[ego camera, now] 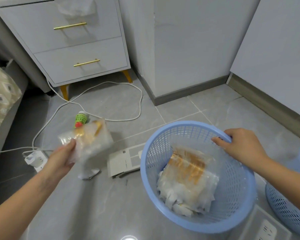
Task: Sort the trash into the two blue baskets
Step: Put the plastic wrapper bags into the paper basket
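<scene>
Clear plastic wrapper [88, 139] pinched in left hand [62, 158], long axis slanting up-right, away from fingers. Right hand [239, 144] curled over blue basket [241, 205] rim.

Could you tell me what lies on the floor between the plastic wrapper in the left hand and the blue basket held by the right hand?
In the head view, a flat white cardboard box lies on the floor between the wrapper and the basket.

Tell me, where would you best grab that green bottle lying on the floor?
Probably round its middle, coming from above. The bottle lies on its side with its white cap pointing away, so the round body offers two free flanks for fingers. Its near end is hidden behind the wrapper that the left hand holds, so reach once that has moved aside.
</scene>
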Demonstrator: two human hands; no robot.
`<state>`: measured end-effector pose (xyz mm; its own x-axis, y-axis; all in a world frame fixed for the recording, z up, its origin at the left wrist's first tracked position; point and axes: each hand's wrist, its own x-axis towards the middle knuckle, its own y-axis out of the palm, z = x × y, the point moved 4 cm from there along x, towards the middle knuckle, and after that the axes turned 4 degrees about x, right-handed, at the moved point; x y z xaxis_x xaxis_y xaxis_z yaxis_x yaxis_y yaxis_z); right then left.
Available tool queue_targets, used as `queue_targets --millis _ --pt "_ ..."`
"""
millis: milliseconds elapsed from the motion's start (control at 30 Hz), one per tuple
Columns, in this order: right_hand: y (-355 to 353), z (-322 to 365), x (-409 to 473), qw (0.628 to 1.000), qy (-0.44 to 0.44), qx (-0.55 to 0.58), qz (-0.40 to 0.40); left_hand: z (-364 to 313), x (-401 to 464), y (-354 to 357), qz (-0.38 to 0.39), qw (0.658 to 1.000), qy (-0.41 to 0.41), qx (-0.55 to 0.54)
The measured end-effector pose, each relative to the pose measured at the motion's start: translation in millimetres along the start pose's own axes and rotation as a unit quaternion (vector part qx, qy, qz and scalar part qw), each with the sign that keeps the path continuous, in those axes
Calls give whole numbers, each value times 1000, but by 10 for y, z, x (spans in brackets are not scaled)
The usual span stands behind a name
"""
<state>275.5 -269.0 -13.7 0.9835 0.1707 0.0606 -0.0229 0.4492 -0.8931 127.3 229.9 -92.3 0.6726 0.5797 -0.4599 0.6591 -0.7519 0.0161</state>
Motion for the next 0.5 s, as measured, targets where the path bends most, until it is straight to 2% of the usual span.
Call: queue_targets --millis 100,167,267,400,500 --pt "5 -3 -8 1000 6 29 -6 -460 -197 370 66 993 31 -96" --pt "9 -10 -8 999 10 42 -3 -703 -426 660 120 986 56 -102" --pt "-1 7 -27 999 14 49 8 -906 -873 1174 210 971 102 -47" --pt "-54 29 -69 998 10 45 29 -816 -1444 1770 269 954 133 13" --pt "-326 139 -175 984 -37 172 -38 -642 -1664 1992 318 941 114 27"
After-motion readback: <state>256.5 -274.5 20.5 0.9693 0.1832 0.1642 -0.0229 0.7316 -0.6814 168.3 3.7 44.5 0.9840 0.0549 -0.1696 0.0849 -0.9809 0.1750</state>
